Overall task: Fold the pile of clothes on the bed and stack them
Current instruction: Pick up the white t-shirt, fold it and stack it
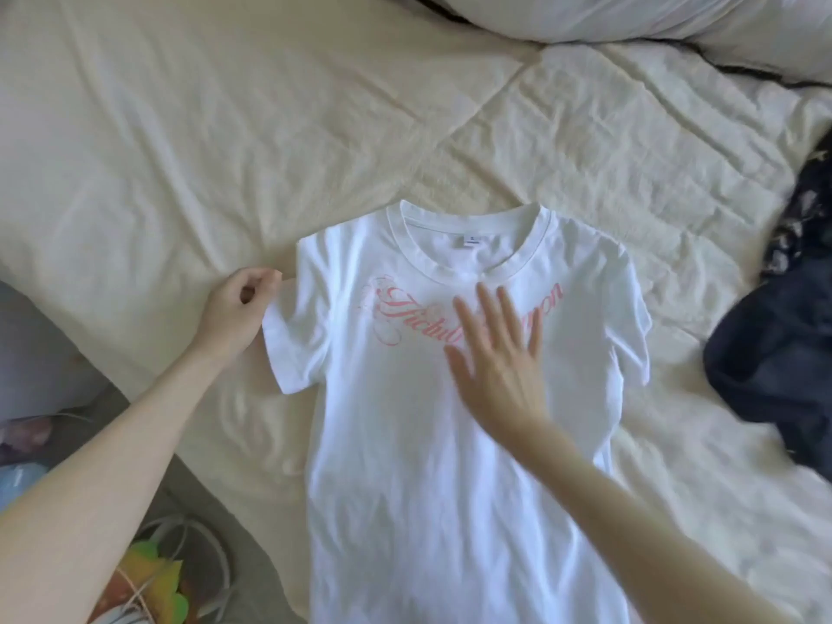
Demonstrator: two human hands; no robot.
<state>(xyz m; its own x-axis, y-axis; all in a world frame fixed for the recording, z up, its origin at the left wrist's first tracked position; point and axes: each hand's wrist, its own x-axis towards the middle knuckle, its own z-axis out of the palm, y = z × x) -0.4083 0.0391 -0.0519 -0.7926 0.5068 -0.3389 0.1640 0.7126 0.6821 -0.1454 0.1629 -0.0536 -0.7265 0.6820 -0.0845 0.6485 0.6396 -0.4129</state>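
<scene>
Cream bedding (189, 141) covers the bed. On it the left hand (238, 313) pinches the left sleeve edge of a white T-shirt (405, 443), fingers curled on the cloth. Its partner, the right hand (495, 358), lies flat with fingers spread on the pink chest lettering (405, 308). Face up, the shirt has its collar far. Dark clothes (779, 353) lie heaped at the right.

head | looks steeply down, near | over bed (225, 128)
</scene>
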